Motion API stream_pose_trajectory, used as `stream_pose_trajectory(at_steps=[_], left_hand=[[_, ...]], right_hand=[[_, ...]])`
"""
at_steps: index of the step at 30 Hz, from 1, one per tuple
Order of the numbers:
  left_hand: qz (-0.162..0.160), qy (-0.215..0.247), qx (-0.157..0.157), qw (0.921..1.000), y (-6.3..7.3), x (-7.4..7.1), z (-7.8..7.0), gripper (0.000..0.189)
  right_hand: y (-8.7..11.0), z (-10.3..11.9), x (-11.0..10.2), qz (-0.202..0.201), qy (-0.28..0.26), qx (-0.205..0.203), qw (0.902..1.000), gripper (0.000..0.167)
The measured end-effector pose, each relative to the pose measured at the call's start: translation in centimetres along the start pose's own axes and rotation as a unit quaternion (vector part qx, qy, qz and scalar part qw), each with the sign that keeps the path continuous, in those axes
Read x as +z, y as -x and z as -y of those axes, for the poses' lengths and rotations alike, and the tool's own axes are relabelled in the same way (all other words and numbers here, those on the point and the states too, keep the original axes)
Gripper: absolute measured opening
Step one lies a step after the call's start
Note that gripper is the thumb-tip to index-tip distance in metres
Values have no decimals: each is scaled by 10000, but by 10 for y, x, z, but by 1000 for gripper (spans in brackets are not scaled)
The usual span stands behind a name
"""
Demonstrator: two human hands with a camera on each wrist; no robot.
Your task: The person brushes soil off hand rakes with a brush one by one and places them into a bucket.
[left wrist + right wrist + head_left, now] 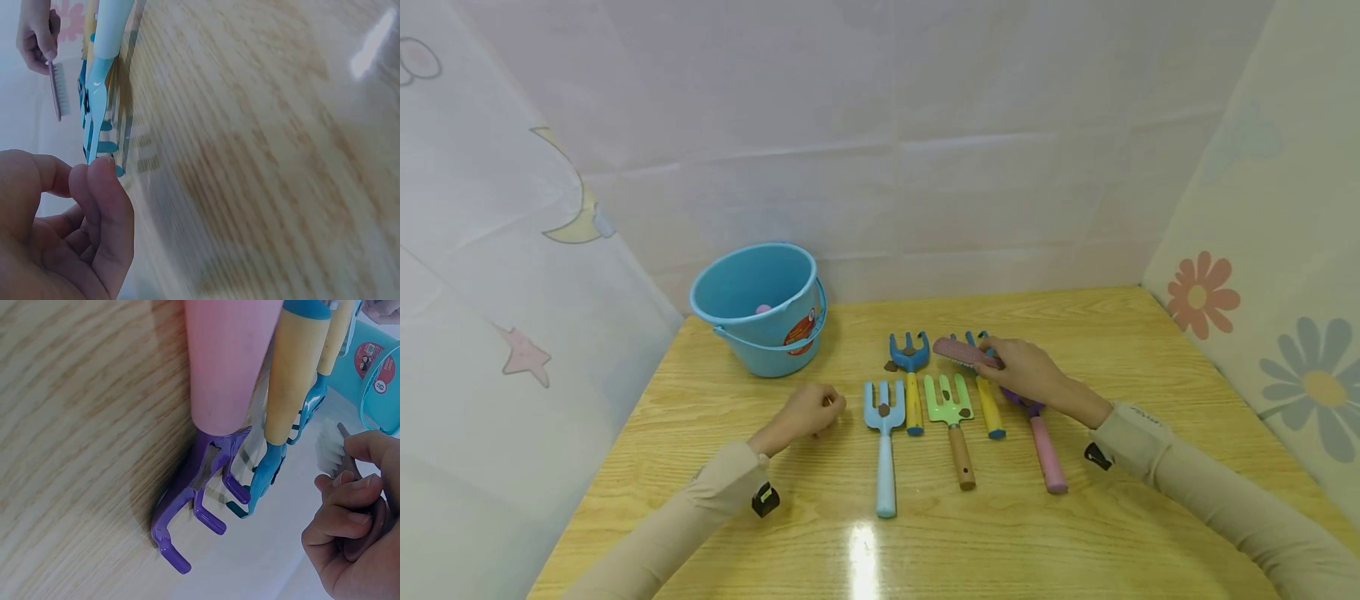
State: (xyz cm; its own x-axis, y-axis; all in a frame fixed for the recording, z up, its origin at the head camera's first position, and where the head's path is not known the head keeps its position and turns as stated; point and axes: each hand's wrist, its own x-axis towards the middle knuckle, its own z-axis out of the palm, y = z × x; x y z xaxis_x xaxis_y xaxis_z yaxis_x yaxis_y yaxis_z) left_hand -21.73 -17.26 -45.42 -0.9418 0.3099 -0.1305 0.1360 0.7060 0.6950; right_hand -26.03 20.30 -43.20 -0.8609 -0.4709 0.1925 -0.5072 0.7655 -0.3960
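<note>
My right hand [1033,375] grips a pinkish-brown brush [957,351] above the garden tools; its pale bristles show in the right wrist view. Beneath that hand lie a purple hand rake [199,475] with a pink handle and a blue rake [990,408] with a yellow handle. A green fork [961,457] with a wooden handle and another blue rake [913,403] lie to their left. Nearest my left hand [805,412] is a light-blue fork [886,467]. The left fingers are loosely curled and hold nothing. Dark brown bits sit on several tools.
A light-blue bucket [757,333] stands at the back left of the wooden table [737,533], with something pink inside. Patterned cloth [985,167] hangs behind the table and along both sides. One brown bit [891,366] lies on the wood beside a rake.
</note>
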Motion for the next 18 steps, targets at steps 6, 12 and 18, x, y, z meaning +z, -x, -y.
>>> stream_pose_trajectory(at_steps=[6, 12, 18], left_hand=[[253, 121, -54, 9996, 2, 6, -3, 30], [490, 202, 121, 9985, 2, 11, -5, 31], [620, 225, 311, 9973, 1, 15, -4, 30]], right_hand=[[1, 2, -2, 37, -88, 32, 9999, 37], [2, 4, -4, 34, -56, 48, 10000, 38], [3, 4, -3, 19, -85, -7, 10000, 36]])
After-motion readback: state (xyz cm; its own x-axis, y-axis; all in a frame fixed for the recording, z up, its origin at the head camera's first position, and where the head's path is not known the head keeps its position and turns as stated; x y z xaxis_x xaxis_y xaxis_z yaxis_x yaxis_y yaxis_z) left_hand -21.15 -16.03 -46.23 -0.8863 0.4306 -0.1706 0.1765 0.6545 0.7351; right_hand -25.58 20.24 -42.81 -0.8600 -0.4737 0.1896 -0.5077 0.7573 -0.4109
